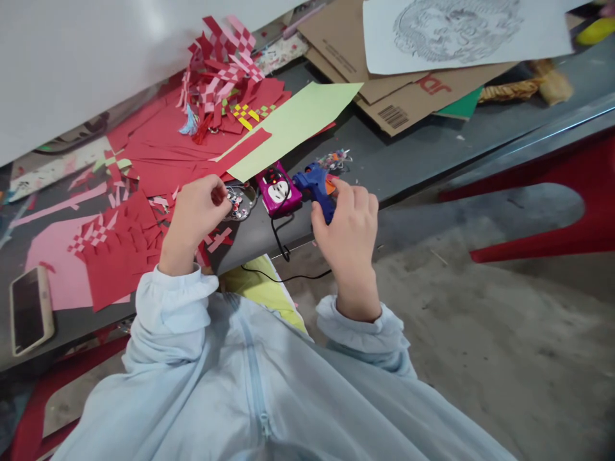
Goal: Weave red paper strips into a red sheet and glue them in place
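My left hand [196, 211] is closed, thumb and fingertips pinched together; whatever they hold, if anything, is too small to make out. Just beside those fingertips lies a clear dish [240, 203] with small shiny pieces in it. My right hand [350, 234] grips a blue glue gun [314, 182], its thumb on the left of the handle and its index finger by the orange trigger. The gun's front end is up against a magenta power socket block [280, 191]. A black cord hangs over the table edge below the block.
Red paper sheets [163, 144], woven red-and-pink strips [221, 70] and a pale green sheet [298, 125] cover the table beyond. A phone [32, 310] lies far left. Cardboard [398, 105] and a printed drawing [461, 32] are at the back. A red stool [567, 198] stands right.
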The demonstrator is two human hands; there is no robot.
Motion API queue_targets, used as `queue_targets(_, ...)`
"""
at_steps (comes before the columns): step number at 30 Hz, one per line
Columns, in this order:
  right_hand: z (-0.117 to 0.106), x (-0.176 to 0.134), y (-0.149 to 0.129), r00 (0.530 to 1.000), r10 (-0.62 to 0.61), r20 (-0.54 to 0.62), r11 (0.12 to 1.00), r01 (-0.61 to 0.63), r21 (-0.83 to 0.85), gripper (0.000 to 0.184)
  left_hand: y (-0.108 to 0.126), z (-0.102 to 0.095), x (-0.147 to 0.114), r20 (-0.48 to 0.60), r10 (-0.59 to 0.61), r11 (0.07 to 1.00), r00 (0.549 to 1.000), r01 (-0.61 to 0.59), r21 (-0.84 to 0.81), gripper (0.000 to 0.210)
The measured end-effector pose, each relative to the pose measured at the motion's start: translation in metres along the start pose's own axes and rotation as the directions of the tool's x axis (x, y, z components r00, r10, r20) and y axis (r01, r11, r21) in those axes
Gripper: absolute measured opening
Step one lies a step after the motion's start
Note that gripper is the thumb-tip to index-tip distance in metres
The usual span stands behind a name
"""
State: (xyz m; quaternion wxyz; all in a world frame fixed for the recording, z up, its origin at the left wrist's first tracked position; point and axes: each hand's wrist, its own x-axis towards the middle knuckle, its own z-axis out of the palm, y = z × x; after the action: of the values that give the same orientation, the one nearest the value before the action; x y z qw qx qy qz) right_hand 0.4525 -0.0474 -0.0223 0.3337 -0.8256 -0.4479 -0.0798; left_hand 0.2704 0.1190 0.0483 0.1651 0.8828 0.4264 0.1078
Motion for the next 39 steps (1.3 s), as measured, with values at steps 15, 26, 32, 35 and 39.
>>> queue_targets(15, 0.004, -0.019, -0.098, 0.973, -0.232, 0.015, 0.715, 0.16, 0.68, 0.015, 0.014, -0.019, -0.066, -0.154, 0.052, 0.869, 0.987, -0.121, -0.481, 0.004)
queue_targets(26, 0.011, -0.029, -0.138, 0.965, -0.117, 0.233, 0.288, -0.192, 0.938, 0.002, -0.003, -0.035, -0.104, -0.367, 0.105, 0.908, 0.924, -0.24, -0.344, 0.009)
queue_targets(32, 0.019, -0.033, -0.157, 0.96, -0.105, 0.258, 0.152, -0.241, 0.959, 0.012, -0.014, -0.038, -0.122, -0.45, 0.071, 0.893, 0.89, -0.258, -0.369, 0.014)
queue_targets(35, 0.025, -0.036, -0.165, 0.949, -0.128, 0.29, 0.086, -0.28, 0.956, 0.016, -0.019, -0.041, -0.129, -0.457, 0.024, 0.862, 0.889, -0.25, -0.44, 0.016)
queue_targets(39, 0.034, -0.042, -0.175, 0.927, -0.154, 0.342, 0.017, -0.344, 0.939, 0.023, -0.026, -0.043, -0.138, -0.431, -0.053, 0.799, 0.901, -0.221, -0.559, 0.017)
